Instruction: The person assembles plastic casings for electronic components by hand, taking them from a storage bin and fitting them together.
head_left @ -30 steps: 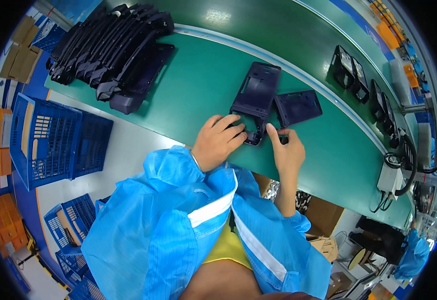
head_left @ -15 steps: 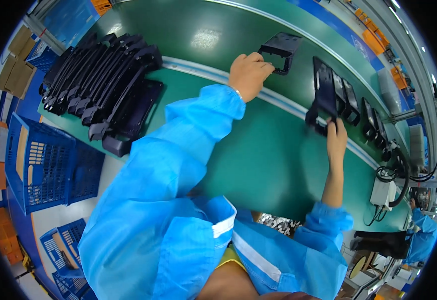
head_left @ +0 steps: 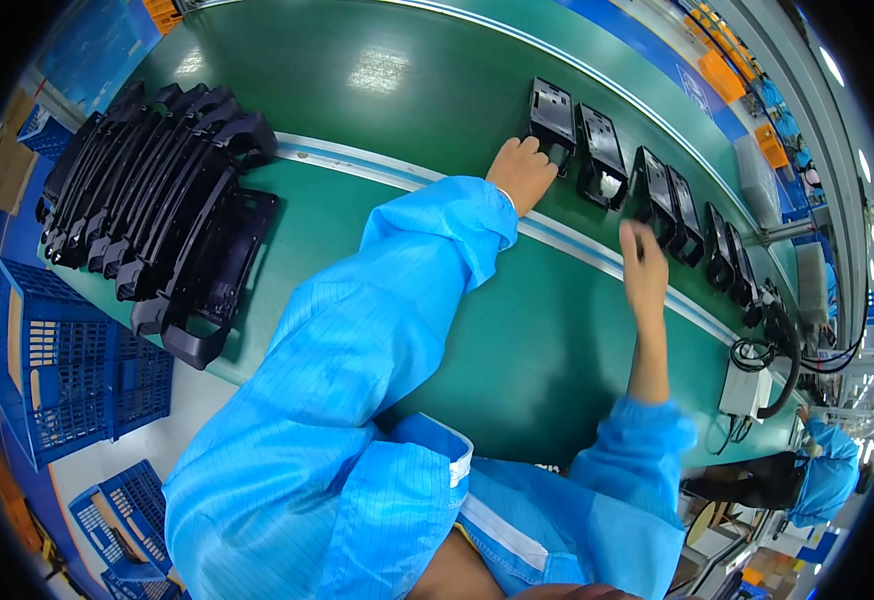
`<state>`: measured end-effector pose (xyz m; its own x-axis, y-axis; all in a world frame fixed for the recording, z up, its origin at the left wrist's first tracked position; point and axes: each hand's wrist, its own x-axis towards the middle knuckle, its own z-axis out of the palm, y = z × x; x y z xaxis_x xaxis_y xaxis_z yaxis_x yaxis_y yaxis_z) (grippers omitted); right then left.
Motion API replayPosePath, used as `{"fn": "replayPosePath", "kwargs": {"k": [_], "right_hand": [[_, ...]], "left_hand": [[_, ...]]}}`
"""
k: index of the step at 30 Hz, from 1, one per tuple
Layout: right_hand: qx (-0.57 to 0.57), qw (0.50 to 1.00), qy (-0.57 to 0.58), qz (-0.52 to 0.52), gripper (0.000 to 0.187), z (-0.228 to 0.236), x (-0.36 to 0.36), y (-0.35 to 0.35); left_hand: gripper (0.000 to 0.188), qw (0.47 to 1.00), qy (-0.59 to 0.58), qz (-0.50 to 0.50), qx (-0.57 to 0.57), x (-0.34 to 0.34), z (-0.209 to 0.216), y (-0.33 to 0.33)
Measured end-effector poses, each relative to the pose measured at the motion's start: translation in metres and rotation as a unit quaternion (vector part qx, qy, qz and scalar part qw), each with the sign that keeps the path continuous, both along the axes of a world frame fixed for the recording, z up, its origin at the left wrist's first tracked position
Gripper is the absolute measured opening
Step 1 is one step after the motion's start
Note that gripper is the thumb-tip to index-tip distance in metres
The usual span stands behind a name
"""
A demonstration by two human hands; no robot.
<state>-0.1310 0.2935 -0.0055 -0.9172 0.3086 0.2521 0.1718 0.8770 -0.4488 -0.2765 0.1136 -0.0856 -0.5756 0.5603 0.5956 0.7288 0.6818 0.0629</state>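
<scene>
The person's left hand reaches across to the leftmost black case, which lies on the far green surface, beyond a long metal rail. Its fingers are bent and held close together at the case's near end; whether the thumb pinches the edge from beneath cannot be told, as the hand hides it. The right hand hangs near the rail, blurred, its fingers bent and raised toward the near end of the third black case; whether they touch it, or press against the thumb, cannot be told. Between those two lies a second black case, with a bright patch at its near end, and more dark cases continue the row to the right. Both arms wear a loose blue jacket. On the left of the near green table stands a tight row of black frames, with the rightmost one leaning lower than the others. Blue crates stand on the floor beside it. At the table's right side are a white box and black cables; farther off is another person in blue.
</scene>
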Motion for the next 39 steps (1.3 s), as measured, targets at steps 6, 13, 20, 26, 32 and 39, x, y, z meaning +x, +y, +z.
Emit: {"fn": "replayPosePath", "kwargs": {"k": [6,13,20,26,32,39], "right_hand": [[-0.047,0.973,0.197,-0.113,0.018,-0.037,0.237,-0.022],[-0.075,0.877,0.174,-0.441,0.04,-0.122,0.36,0.027],[-0.08,0.921,0.088,-0.371,0.058,-0.199,0.354,0.063],[0.005,0.924,0.178,-0.338,0.055,-0.184,0.325,0.034],[0.116,0.89,0.279,-0.341,0.053,-0.142,0.298,0.006],[-0.076,0.965,0.224,-0.113,0.03,-0.032,0.225,-0.12]], "left_hand": [[0.019,0.979,0.073,-0.063,0.177,0.029,-0.002,-0.018],[0.033,0.982,-0.092,-0.141,0.083,0.185,0.095,-0.087],[0.042,0.959,0.073,0.272,0.033,0.239,0.062,-0.289],[0.052,0.93,0.002,0.364,-0.046,0.268,0.047,-0.377],[0.034,0.953,-0.065,0.275,0.106,0.28,0.046,-0.331],[0.016,0.819,-0.39,0.194,0.373,0.271,0.039,-0.217]]}}
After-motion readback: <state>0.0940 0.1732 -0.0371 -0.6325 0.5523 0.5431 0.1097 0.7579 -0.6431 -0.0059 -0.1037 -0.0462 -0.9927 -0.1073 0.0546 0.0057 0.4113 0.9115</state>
